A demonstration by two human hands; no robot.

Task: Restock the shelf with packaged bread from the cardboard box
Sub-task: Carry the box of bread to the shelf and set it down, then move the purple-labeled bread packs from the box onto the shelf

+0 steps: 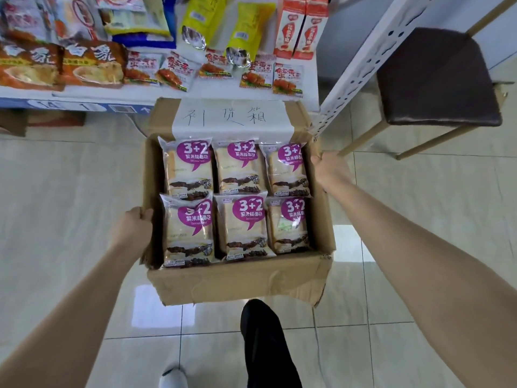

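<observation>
**A:** What sits closest to the lens?

**B:** The person's two bare forearms (pixel 419 275), reaching forward, with a dark trouser leg (pixel 265 345) and a white shoe (pixel 173 378) below them on the tiled floor (pixel 70 177).

**A:** And the hands?

**B:** Well apart, both clamped on the cardboard box (pixel 237 284). The left hand (pixel 131 228) grips the left wall about midway, thumb hooked over the rim. The right hand (pixel 330 169) grips the right rim nearer the far corner. Whether the box rests on the floor or is being carried cannot be told.

**A:** Where is the bread?

**B:** Six bread packs (pixel 240 219) lie flat inside, between the hands, in two rows of three. Their long axes run from the near edge of the box towards the shelf (pixel 167 93). The left hand is nearer the near row, the right hand nearer the far row.

**A:** So what does the next move hang on?

**B:** Probably on freeing one hand to reach inward and lift a pack forward, since the shelf lies just beyond the box's far edge, past the flap with the paper label (pixel 226 116).

**A:** Anything in the way?

**B:** Snack packets (pixel 288 79) line the shelf's front edge. The white perforated upright (pixel 372 60) stands just beside the right hand, with a dark-seated chair (pixel 436 77) behind it.
</observation>
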